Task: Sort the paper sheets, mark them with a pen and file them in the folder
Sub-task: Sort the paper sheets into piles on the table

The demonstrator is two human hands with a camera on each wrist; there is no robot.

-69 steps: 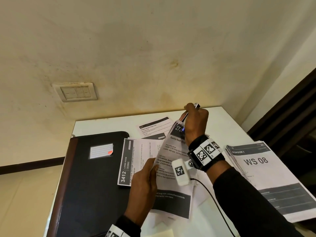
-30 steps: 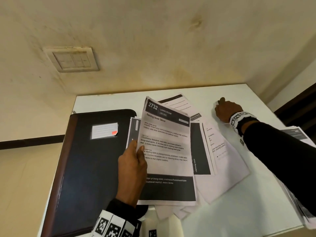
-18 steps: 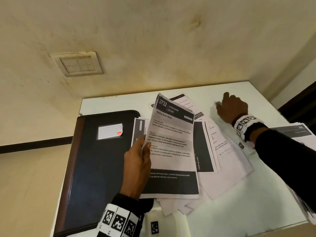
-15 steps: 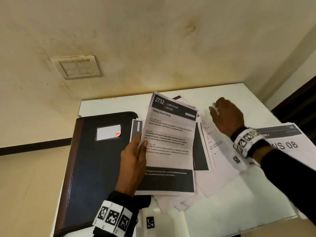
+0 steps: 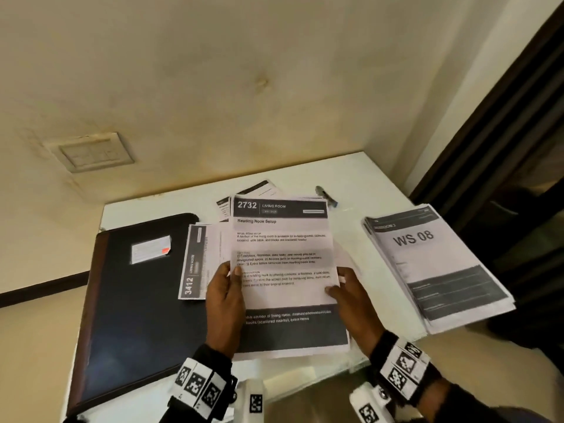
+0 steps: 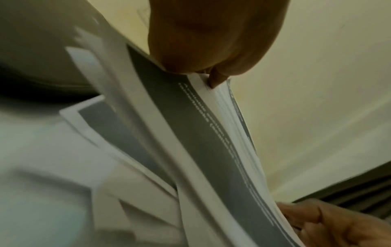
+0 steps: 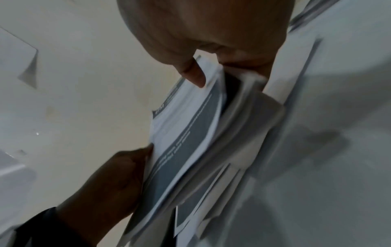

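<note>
1. My left hand (image 5: 227,296) grips the left edge of the sheets (image 5: 282,254), thumb on the printed face, fingers curled behind.
2. My right hand (image 5: 351,296) grips the right edge the same way, thumb on top. The right wrist view shows its fingers under several loose layers, so this is a bundle, not one page.
3. The top page reads 2732, Living Room. The bundle is held up over the middle of the desk (image 5: 360,178), its lower edge near the front edge.
4. The folder (image 5: 134,300) lies shut along the left edge of the desk, and its front end seems to run past the front edge.
5. A page marked 3412 (image 5: 195,264) lies flat between the folder and my left hand, overlapping the folder's right side.
6. The pen (image 5: 326,196) lies near the back edge, just behind the bundle, touched by neither hand.
7. A stack headed WS 08 (image 5: 433,264) sits at the right edge, apart from the rest.
8. I judge the step to be gathering the sorted sheets for filing.
9. Next I probably need to square the edges, since the lower layers are fanned out. Then one hand must let go to open the folder.
10. The risk is loose pages slipping from a one-handed hold.
</note>
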